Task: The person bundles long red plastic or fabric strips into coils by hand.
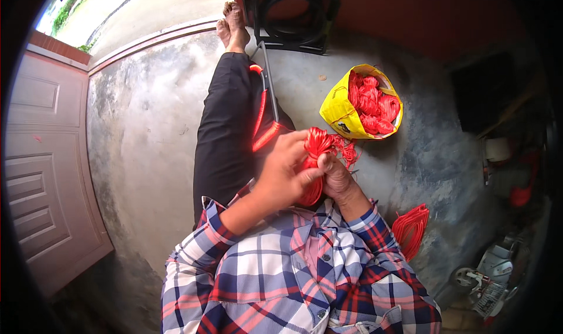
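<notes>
The left hand (284,167) and right hand (336,178) are both curled closed around a shiny red bundle of string (318,141), in front of the tummy, near a yellow bag (336,107) of red bundles (369,102) on the grey floor (149,134).

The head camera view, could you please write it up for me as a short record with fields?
Left hand: gripping the glossy red cord skein
Right hand: gripping the same skein from the other side
Bag: yellow bag, open, holding red cord bundles
Beside the right arm: looped red cord coil
By the leg: bent metal frame with red cord on it
Far left: panelled door
</notes>
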`<state>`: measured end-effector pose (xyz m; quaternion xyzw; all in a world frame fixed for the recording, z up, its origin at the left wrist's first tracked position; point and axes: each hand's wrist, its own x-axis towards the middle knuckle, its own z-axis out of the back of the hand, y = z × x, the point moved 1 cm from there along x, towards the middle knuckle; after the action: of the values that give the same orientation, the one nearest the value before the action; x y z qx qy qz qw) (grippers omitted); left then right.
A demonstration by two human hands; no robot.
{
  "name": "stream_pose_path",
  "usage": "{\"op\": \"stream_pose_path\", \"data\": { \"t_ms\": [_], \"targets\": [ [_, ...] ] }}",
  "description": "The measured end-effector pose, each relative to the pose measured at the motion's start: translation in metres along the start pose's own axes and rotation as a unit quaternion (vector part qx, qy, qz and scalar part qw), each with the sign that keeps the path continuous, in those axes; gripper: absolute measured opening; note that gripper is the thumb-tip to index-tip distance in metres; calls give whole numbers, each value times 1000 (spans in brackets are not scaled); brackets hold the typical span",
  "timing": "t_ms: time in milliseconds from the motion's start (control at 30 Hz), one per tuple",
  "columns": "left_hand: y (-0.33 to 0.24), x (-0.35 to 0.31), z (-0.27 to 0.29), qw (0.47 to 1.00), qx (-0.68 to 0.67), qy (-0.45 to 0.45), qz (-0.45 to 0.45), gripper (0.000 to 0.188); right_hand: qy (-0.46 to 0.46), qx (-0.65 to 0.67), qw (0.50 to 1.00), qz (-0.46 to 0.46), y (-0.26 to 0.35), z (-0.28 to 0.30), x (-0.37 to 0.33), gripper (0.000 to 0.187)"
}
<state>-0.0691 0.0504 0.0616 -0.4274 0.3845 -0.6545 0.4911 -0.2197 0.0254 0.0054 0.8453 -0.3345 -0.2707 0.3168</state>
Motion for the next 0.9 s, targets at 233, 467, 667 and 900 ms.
{"op": "stream_pose_path", "data": {
  "t_ms": [233,467,667,900],
  "targets": [
    [24,36,64,976,-87,-200,13,21,147,29,987,-56,34,48,62,57],
    [103,45,48,921,387,-23,29,35,-1,-597,787,155,15,27,111,35],
    [105,46,42,968,210,-118,68,49,-106,-449,860,215,31,39,89,23],
    [128,44,27,946,-109,-94,290,76,-84,50,963,252,117,85,-39,32]
  ]
}}
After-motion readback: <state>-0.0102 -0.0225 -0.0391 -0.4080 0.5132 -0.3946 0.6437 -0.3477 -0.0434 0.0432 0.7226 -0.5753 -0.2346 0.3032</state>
